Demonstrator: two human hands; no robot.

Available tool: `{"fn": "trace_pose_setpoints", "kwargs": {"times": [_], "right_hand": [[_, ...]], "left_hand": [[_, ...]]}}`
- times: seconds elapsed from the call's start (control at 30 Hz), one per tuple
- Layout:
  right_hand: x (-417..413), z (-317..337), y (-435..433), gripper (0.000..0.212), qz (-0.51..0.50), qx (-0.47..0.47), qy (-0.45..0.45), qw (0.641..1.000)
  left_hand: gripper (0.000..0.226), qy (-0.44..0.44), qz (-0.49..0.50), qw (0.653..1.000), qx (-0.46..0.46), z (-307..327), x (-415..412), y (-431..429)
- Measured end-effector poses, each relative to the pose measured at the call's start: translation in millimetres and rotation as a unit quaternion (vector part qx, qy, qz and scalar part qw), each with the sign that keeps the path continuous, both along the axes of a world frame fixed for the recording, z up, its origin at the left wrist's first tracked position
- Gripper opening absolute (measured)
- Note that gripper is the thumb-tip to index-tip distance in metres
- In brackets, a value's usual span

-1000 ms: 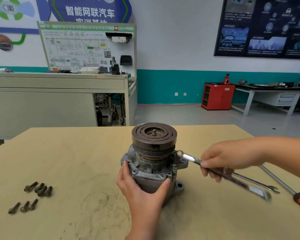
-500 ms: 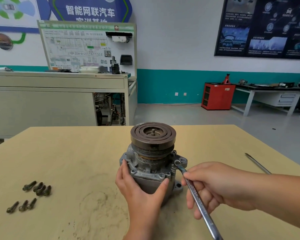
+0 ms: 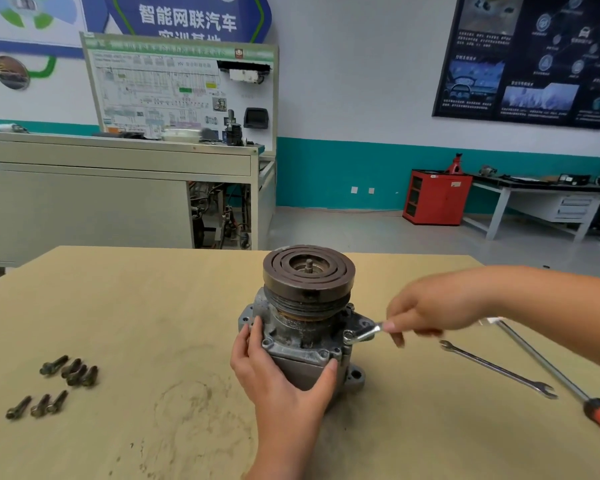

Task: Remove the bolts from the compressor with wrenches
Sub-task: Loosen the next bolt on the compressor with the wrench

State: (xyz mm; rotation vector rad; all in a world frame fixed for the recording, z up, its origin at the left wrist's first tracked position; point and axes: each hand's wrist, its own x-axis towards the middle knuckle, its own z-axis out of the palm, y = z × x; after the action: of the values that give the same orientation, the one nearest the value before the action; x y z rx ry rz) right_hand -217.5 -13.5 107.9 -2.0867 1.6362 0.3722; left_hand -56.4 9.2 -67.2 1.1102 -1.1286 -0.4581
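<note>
Left hand [image 3: 274, 372] and right hand [image 3: 433, 306], both bare, forearms bare too (fingernails short and plain)

Blue sign [image 3: 187, 19], wall: white characters "智能网联汽车"; the second line is cut off by the board below.
Board [image 3: 181, 88]: "HV" above the diagram; remaining print too small.
Dark poster [image 3: 527, 57]: captions illegible.

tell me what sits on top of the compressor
A dark ringed pulley caps the compressor, with a short shaft stub at its centre. Whatever lies beneath the pulley is covered.
</note>
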Motion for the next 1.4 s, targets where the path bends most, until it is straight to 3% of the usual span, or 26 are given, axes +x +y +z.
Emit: {"fn": "trace_pose_setpoints", "kwargs": {"times": [0.07,0.2,0.27,0.4,0.5,0.57,0.73,0.83,0.93,1.0,1.1,1.17,1.27,1.33,1.4], "right_hand": [[1.8,2.7,-13.0,0.021,0.042,-0.063,0.023,0.997],[-11.5,1.4,-12.1,0.022,0.026,-0.03,0.011,0.999],[-20.5,-5.4,-0.5,0.025,-0.019,0.011,-0.103,0.994],[-14.2,-36.2,28.4,0.023,-0.091,0.114,-0.356,0.923],[5.5,-53.8,42.8,0.024,-0.129,0.146,-0.465,0.863],[16.9,-57.6,47.0,0.025,-0.161,0.156,-0.493,0.841],[26.4,-57.2,47.9,0.027,-0.174,0.165,-0.494,0.836],[23.1,-52.6,44.0,0.028,-0.162,0.16,-0.442,0.868],[6.9,-32.1,28.4,0.029,-0.084,0.149,-0.286,0.943],[-2.0,-13.1,11.6,0.029,-0.039,0.134,-0.172,0.975],[-2.4,0.9,-10.6,0.027,0.034,0.057,-0.028,0.997],[-5.7,-1.2,-19.1,0.023,0.06,0.008,0.008,0.998],[-19.0,-10.6,-17.0,0.022,0.04,0.006,-0.033,0.999],[-25.4,-21.3,-9.6,0.024,0.002,0.059,-0.137,0.989],[-24.5,-33.0,2.9,0.024,-0.044,0.133,-0.269,0.953]], "left_hand": [[0.098,-0.009,0.006,1.0,0.009,0.7,0.0,1.0],[0.098,-0.021,0.012,1.0,0.011,3.1,1.0,1.3],[0.098,-0.023,0.011,1.0,0.015,3.3,0.7,0.8],[0.099,-0.016,0.02,0.999,0.018,4.3,0.9,0.7],[0.094,-0.019,0.023,0.999,0.024,4.2,1.8,1.0],[0.092,-0.026,0.025,0.999,0.025,2.7,1.9,0.2],[0.091,-0.019,0.024,0.999,0.022,2.4,1.8,0.6],[0.091,-0.018,0.017,0.999,0.026,1.8,1.8,0.0],[0.09,-0.009,0.012,1.0,0.026,3.0,2.1,0.4],[0.09,-0.003,0.008,1.0,0.026,3.1,1.9,0.9],[0.091,0.007,0.001,1.0,0.029,3.3,2.1,1.0],[0.093,0.007,-0.005,0.999,0.033,2.4,2.4,1.2],[0.095,0.002,-0.012,0.999,0.035,0.8,3.1,0.4],[0.094,0.004,-0.016,0.999,0.032,0.9,3.4,0.5],[0.09,0.006,-0.017,1.0,0.024,1.3,2.9,1.0]]}}
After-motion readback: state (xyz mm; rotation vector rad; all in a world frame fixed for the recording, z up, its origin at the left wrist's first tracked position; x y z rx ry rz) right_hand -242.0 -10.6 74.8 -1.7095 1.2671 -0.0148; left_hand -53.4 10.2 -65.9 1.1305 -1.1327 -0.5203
